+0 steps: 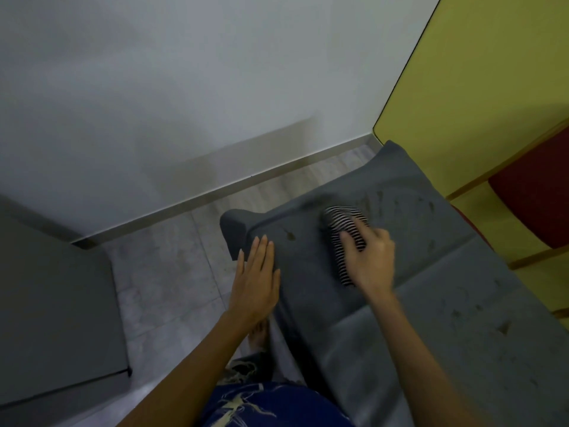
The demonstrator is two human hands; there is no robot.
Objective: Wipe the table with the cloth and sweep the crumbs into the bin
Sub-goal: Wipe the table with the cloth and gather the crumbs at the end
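A grey padded surface [415, 260] with darker damp smears and a small brown speck [289, 235] fills the middle and right of the head view. My right hand [368, 260] holds a black-and-white striped cloth [343, 224] pressed down on that surface, its outline blurred by motion. My left hand [255, 278] lies flat with straight fingers on the surface's left rim, near its rounded corner [234, 224]. No bin is in view.
A light tiled floor [160, 272] and a white wall lie to the left and beyond. A grey cabinet [52, 318] stands at the left edge. A yellow wall and a wooden chair with a red seat [535, 208] are at the right.
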